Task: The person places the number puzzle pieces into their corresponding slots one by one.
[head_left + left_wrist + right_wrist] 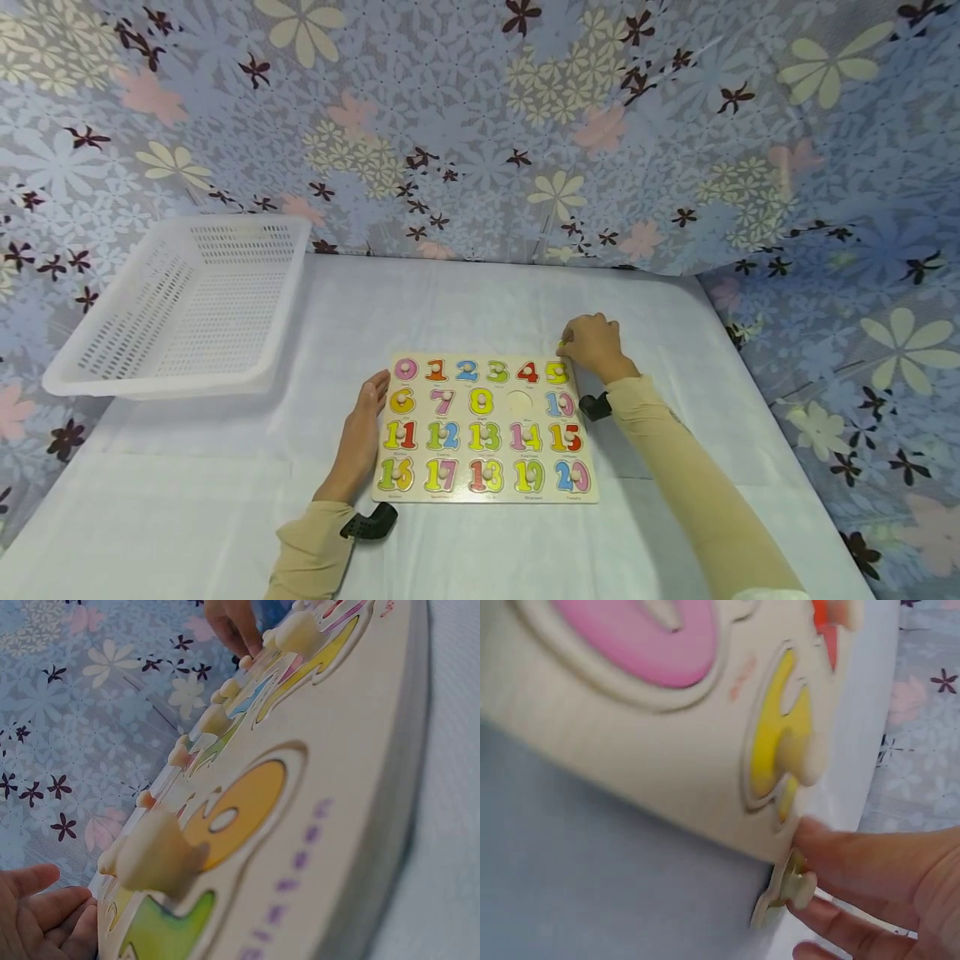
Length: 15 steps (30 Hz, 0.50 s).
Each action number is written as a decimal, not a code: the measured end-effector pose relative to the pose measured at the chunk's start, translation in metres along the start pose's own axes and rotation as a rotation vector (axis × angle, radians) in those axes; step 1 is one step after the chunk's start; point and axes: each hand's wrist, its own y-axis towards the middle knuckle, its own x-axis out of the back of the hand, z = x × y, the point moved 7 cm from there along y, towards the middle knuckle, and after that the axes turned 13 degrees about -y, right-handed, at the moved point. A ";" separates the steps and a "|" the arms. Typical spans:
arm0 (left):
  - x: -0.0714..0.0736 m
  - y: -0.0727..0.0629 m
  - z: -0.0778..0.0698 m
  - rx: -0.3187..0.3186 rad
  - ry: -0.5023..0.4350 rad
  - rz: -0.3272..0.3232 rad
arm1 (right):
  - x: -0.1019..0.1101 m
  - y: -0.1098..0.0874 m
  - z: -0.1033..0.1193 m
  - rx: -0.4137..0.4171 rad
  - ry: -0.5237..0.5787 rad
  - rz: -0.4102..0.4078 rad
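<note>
A wooden number puzzle board (457,497) lies flat on the table, filled with colourful knobbed number pieces. Between the yellow 8 (482,402) and the 10 (559,405) there is a bare round recess (520,405). My left hand (366,429) rests along the board's left edge, fingers fairly straight. At the far right corner, beside the yellow 5 (556,372), my right hand (596,346) pinches a small knobbed puzzle piece (789,889) between thumb and fingers. That piece is seen nearly edge-on, with some yellow on it, so its number cannot be read.
A white plastic basket (266,367) with slotted walls stands at the back left of the table. White cloth (465,304) covers the table, and a flowered curtain (450,125) hangs behind and at the sides. A black wrist camera (596,407) sits near the board's right edge.
</note>
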 end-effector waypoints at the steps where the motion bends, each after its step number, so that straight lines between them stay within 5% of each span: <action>1: 0.000 0.000 0.000 -0.004 -0.001 0.002 | 0.001 0.000 0.001 0.004 0.008 0.007; 9: -0.001 0.000 0.000 -0.003 0.008 0.001 | 0.006 -0.002 -0.008 -0.132 -0.069 0.108; 15: 0.000 0.002 0.002 -0.001 0.024 -0.004 | 0.003 -0.005 -0.011 -0.118 -0.065 0.175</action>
